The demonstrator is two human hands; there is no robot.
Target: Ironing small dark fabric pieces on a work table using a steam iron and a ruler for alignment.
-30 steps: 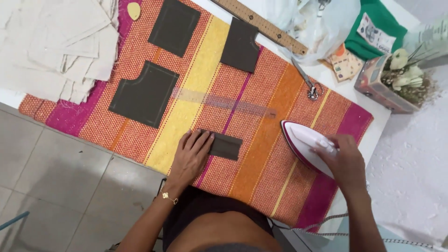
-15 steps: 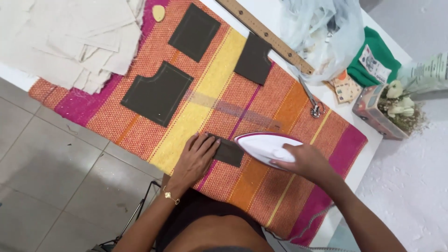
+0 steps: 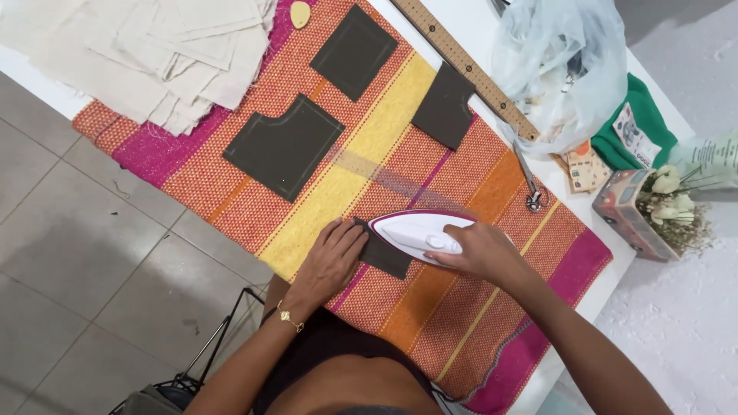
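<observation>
At the far left we see a pile of cream cloth pieces [image 3: 146,54] overlapping the striped cloth [image 3: 477,323], whose orange, yellow and magenta bands cover the table [image 3: 492,31]; on it lie three dark patches, a notched one [image 3: 283,146], a squarish one [image 3: 354,51] and a third [image 3: 446,107] beside the ruler [image 3: 465,65]; further right our left hand [image 3: 332,257] lies flat, fingers spread and open, pressing the near edge of a fourth patch [image 3: 384,253], a small dark rectangle near the front edge of the cloth, partly hidden under the iron [image 3: 419,230]; the iron is white with a magenta rim, its tip pointing left and resting on the patch, close to our fingertips; our right hand [image 3: 480,250] is closed around its handle; beyond it scissors [image 3: 530,184] lie on the cloth, then a clear bag [image 3: 557,69], a green item [image 3: 638,138] and a box of dried flowers [image 3: 653,207] at the far right; compared with half a second ago, the iron has slid left and now covers more of the patch, while our left hand has kept its place.
</observation>
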